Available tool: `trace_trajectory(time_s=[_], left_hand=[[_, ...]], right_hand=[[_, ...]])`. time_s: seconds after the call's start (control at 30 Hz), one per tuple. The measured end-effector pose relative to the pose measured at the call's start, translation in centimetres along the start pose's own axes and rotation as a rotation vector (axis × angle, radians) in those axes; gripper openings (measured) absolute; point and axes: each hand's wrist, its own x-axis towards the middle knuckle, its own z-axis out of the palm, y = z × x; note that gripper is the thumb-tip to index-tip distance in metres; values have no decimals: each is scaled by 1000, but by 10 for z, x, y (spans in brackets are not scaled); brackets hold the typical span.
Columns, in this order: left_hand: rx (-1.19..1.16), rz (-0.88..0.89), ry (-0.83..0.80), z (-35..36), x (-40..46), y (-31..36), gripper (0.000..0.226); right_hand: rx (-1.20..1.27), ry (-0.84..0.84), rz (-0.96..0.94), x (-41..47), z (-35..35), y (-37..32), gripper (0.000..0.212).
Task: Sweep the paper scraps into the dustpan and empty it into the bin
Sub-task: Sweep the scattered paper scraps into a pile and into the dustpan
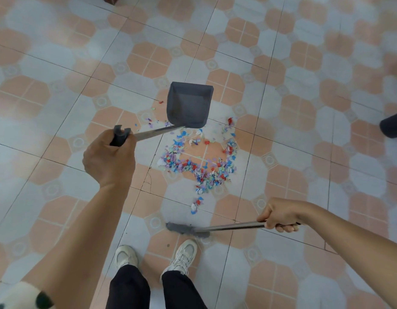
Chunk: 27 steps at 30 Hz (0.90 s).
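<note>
Gripping the dustpan (188,105) handle, my left hand (109,158) has fingers wrapped round the black grip. Pan sits on the floor (59,130), mouth facing the scraps (202,166), which lie in a loose ring just beside it. Right hand (280,216) curls tight round the broom (186,229) shaft; bristles on the tiles near my shoes (184,255).

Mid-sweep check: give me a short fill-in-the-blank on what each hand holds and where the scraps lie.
1. The left hand grips the long handle of the dark grey plastic ____.
2. The right hand grips the metal handle of the grey-bristled ____.
3. The colourful paper scraps lie on the tiled ____, between dustpan and broom head.

Missing words: dustpan; broom; floor
</note>
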Motion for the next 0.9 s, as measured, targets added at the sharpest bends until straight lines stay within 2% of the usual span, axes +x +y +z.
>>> trace_trajectory(time_s=[0.33, 0.57, 0.9], left_hand=[[11, 52, -26, 24, -27, 12, 22], [-25, 49, -3, 28, -23, 17, 22], [-64, 51, 52, 30, 14, 34, 25]], right_hand=[[57, 175, -14, 20, -55, 9, 42], [95, 197, -74, 4, -61, 13, 44], [397, 196, -161, -15, -75, 1, 40]])
